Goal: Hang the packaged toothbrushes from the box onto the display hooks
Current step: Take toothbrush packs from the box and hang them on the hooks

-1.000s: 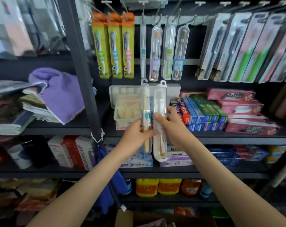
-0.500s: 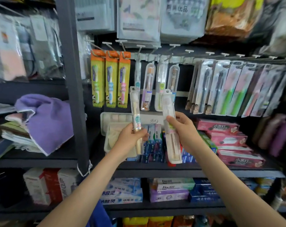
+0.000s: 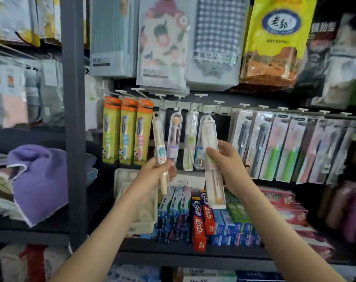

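Yellow toothbrush in curled left hand; pale toothbrush, right hand

A single wide-angle camera on the person's head faces the shop shelving straight on, near enough for the arms to reach it; both forearms rise from the bottom edge. The left hand with its yellow-handled toothbrush pack and the right hand with its white toothbrush pack sit mid-frame, just under the hook rail. The dark shelf upright stands left of centre — toothpaste boxes lie low, hanging cloth packs fill the top.
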Action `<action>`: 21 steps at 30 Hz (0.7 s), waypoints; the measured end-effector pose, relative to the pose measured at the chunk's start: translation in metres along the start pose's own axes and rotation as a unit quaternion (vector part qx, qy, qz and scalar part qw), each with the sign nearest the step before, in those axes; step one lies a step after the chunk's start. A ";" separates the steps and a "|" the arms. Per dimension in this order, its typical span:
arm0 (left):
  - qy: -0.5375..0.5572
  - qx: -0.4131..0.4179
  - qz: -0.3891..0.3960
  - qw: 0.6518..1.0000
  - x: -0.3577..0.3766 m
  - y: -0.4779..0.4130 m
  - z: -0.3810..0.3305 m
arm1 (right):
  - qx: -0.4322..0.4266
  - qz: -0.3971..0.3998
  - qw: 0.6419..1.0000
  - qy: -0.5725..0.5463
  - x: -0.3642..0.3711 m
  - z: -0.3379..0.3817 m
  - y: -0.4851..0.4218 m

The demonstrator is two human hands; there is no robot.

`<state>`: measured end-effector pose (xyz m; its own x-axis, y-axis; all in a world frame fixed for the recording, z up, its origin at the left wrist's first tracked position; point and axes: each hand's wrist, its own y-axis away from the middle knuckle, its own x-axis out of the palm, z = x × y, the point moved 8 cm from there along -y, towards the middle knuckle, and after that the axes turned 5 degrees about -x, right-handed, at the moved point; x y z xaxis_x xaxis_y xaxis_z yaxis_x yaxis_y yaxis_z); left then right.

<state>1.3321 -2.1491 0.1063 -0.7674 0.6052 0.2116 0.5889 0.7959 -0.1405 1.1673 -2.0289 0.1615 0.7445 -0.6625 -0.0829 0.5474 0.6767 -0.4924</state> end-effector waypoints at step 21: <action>-0.145 0.053 0.016 0.988 0.009 0.014 -0.011 | 0.018 0.085 0.994 -0.067 0.063 -0.010 0.023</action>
<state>1.3363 -2.1329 0.1163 -0.7978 0.5979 -0.0781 0.5966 0.7639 -0.2458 1.2228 -2.0579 0.1360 0.8701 -0.4908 -0.0456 0.4208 0.7877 -0.4499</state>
